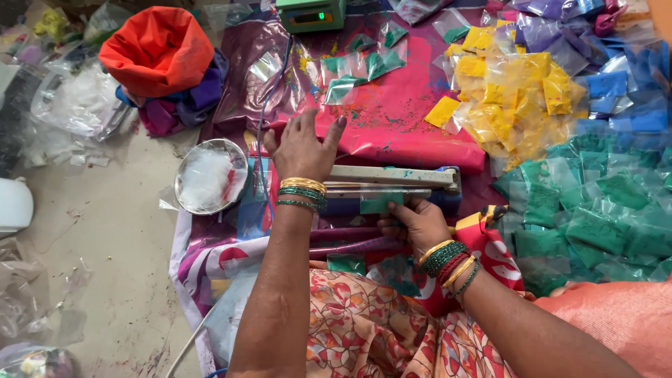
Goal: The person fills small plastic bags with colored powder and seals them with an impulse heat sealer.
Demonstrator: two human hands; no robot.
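Observation:
My left hand rests palm down on the handle end of a heat sealer, fingers spread and flat. The sealer's long pale arm lies closed over its blue base. My right hand pinches a small clear pouch of green powder, whose top edge sits under the sealer's arm. Both wrists wear gold and green bangles. My patterned orange clothing fills the bottom of the view.
Heaps of filled pouches lie at right: green, yellow, blue. A steel bowl of clear bags sits left of the sealer. An orange cloth bundle and a small scale lie farther back.

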